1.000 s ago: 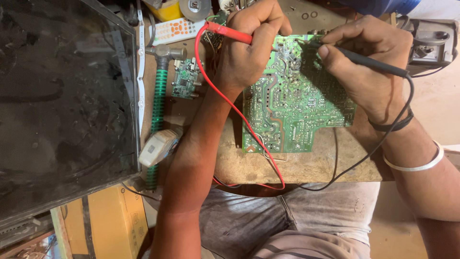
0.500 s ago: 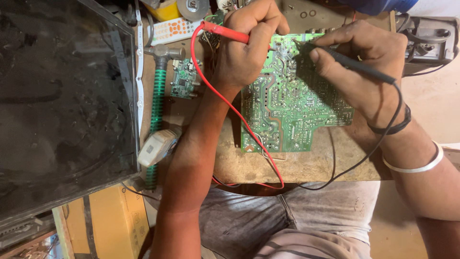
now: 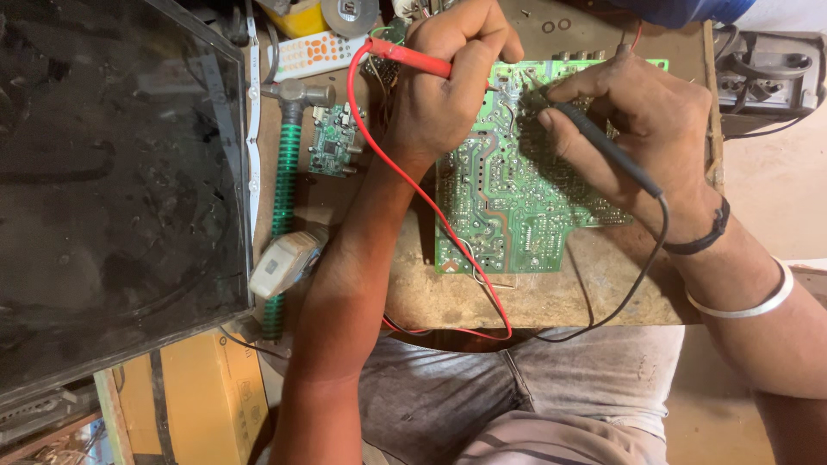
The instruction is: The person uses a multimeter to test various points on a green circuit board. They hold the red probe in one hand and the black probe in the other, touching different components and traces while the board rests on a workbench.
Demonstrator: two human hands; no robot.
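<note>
A large green circuit board [image 3: 517, 207] lies solder side up on a worn wooden bench [image 3: 551, 297]. My left hand [image 3: 448, 82] grips a red test probe [image 3: 409, 56], its tip touching the board's upper part; a red lead [image 3: 413, 189] curls down from it to the bench edge. My right hand [image 3: 642, 129] holds a black test probe [image 3: 603, 146] against the board near the same spot. Its black lead [image 3: 642, 275] hangs down over the bench front. Both probe tips are close together, partly hidden by my fingers.
A big dark screen panel [image 3: 112, 189] fills the left. Beside it lie a hammer with a green grip [image 3: 284, 172], a small green board [image 3: 332, 142], a white remote [image 3: 314, 53] and a white plug [image 3: 284, 263]. A grey device [image 3: 767, 77] sits at the top right.
Both hands have shifted slightly along the board's upper part, keeping the probes on it. The view has drifted a little.
</note>
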